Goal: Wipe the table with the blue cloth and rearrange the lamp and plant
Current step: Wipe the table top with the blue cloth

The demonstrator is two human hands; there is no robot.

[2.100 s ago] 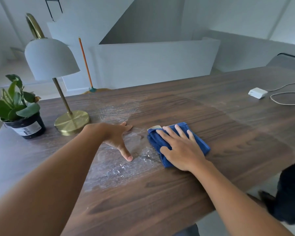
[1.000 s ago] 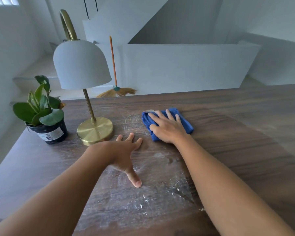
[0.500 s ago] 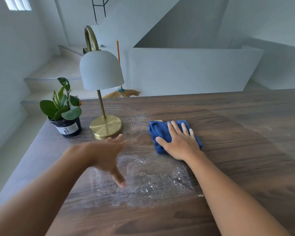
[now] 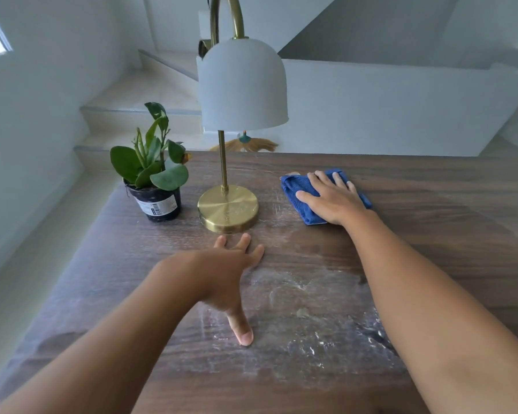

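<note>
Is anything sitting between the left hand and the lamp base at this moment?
Nothing visible does. The left hand lies flat on the table just in front of the lamp base, with only bare wood in the gap. The plant stands off to the lamp's left, and the blue cloth under the right hand.

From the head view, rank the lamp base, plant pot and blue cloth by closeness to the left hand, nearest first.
1. Lamp base: just beyond the left hand's fingertips.
2. Blue cloth: ahead to the right, under the right hand.
3. Plant pot: ahead to the left, beside the lamp; close to the cloth's rank.
</note>
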